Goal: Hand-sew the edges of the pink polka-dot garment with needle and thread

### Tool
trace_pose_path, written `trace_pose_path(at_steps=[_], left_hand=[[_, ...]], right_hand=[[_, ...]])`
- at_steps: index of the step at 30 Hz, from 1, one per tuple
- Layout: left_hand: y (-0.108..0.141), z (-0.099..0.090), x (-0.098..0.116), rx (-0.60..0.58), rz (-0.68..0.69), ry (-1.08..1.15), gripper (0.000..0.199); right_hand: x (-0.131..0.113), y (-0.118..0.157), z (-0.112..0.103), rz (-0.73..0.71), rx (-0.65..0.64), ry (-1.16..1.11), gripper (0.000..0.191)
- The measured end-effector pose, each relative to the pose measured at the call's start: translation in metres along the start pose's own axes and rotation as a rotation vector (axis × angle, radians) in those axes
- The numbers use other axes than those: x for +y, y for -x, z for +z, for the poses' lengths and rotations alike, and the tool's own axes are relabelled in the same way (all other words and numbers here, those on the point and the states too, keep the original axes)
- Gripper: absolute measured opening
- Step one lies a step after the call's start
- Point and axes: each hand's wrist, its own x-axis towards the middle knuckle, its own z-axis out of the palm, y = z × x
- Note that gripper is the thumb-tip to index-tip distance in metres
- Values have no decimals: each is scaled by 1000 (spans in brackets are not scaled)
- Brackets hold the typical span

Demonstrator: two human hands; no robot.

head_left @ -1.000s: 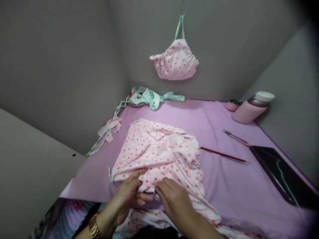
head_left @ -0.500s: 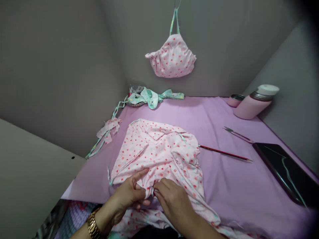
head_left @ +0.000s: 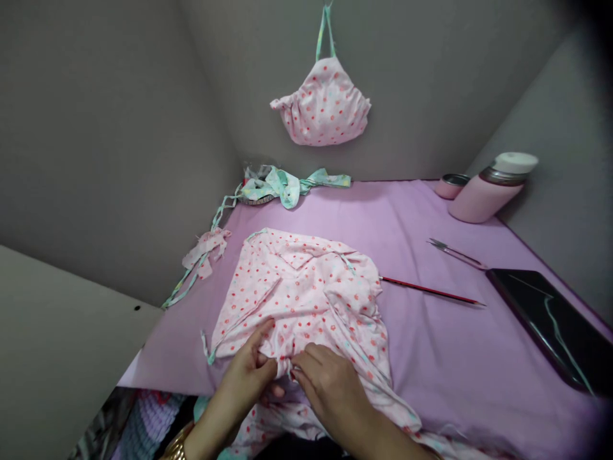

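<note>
The person's pink dotted cloth (head_left: 306,281) is lying on the near middle part of the bench (head_left: 445,345), which wears a smooth lilac cover (head_left: 364,220). Both hands are at its near edge. The left hand (head_left: 253,370) pinches a gathered fold there with the thumb, while its index finger is stretched forward over the dots. The right hand (head_left: 330,383) is narrow, its fingertips closed together on the same gathered edge, almost meeting the left. If some small thing is hidden between these fingertips, I cannot tell. On the left wrist I see a gold-coloured band (head_left: 177,445).

More cloth with the same print lies lower, toward the person's lap; I cannot tell whether it is one piece with the first. To the right, a dark red pencil (head_left: 431,291) has one end at the cloth's side and its point directed away. Farther right are thread snips (head_left: 457,254), with their handle end just beside a black phone (head_left: 541,326). Near the far right corner there is a pink bottle (head_left: 488,195) with white lid, and a small pink cup (head_left: 451,186) next to it. At the back lies a knotted green strip (head_left: 287,187), and above it, against the grey wall, a small dotted garment (head_left: 328,105) hangs from green straps.
</note>
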Motion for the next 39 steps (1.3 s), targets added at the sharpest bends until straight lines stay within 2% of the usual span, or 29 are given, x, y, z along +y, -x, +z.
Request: trace_pose_path(at_steps=[9, 17, 20, 26, 34, 39], left_hand=[[1, -7, 8, -52, -76, 93, 76], [-3, -13, 1, -183, -85, 60, 93], [-2, -12, 1, -162, -90, 67, 96], [-1, -9, -2, -113, -110, 272, 82], [0, -9, 1, -150, -129, 201, 92], [-2, -5, -1, -129, -77, 156, 92]], right_hand=[[-2, -6, 3, 22, -8, 28, 16], [-4, -3, 6, 27, 61, -44, 19], [-5, -3, 6, 19, 105, -109, 20], [-6, -2, 2, 14, 137, -200, 16], [-4, -2, 0, -25, 112, -232, 18], [-4, 4, -2, -12, 86, -284, 22]])
